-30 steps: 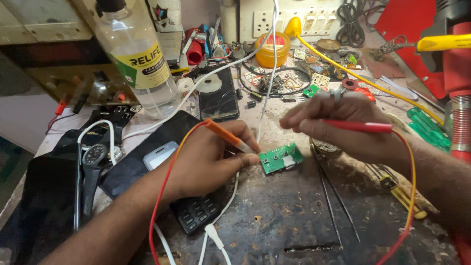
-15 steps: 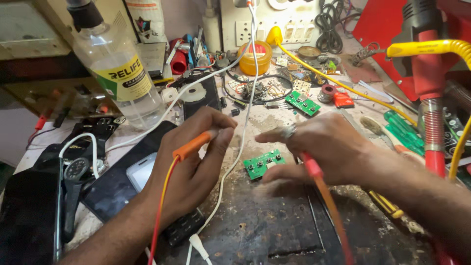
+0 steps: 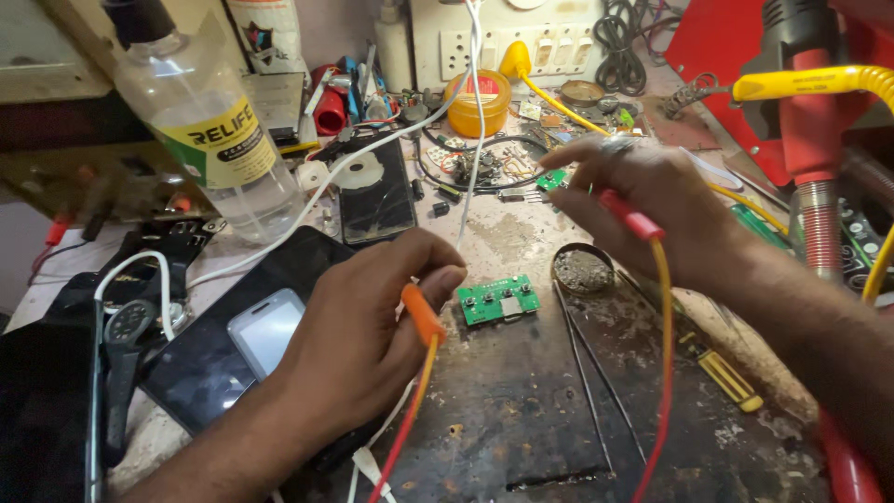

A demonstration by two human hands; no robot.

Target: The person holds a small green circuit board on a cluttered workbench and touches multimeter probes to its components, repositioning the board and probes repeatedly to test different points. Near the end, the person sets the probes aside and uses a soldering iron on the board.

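A small green circuit board point(image 3: 500, 299) lies flat on a scorched, cluttered bench point(image 3: 521, 419). Just left of the board, the left hand point(image 3: 358, 340) pinches an orange probe point(image 3: 424, 315); above and right of it, the right hand point(image 3: 652, 200) grips a red probe point(image 3: 633, 216). Steady, precise tip contact matters here. Half a second ago the right hand covered the board's right edge; now it is lifted clear.

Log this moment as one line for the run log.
left hand: holds orange probe | right hand: holds red probe | green circuit board: flat on bench, between hands, untouched
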